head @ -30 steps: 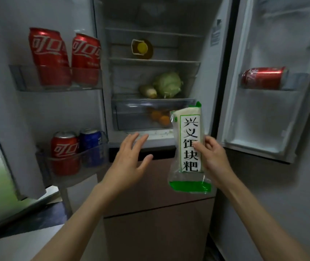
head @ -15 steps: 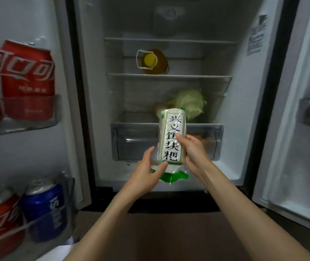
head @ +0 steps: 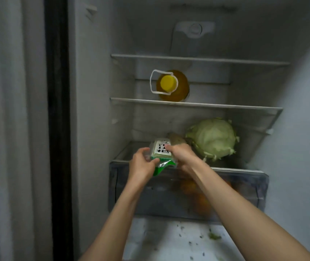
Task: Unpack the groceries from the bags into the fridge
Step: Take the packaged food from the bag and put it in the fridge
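Packet [head: 162, 151] gone from upright at the drawer front to flat on the lowest shelf [head: 131, 150], left hand [head: 142, 164] fingers curled on its green end, right hand [head: 181, 154] fingers clamped over its label, cabbage [head: 213, 139] just beyond them.

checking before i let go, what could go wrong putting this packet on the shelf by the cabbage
The packet lies at the shelf's front edge, its green end hanging over the drawer, so it may slide off once both hands let go. Pushed further in, it could nudge the brown vegetable against the cabbage.
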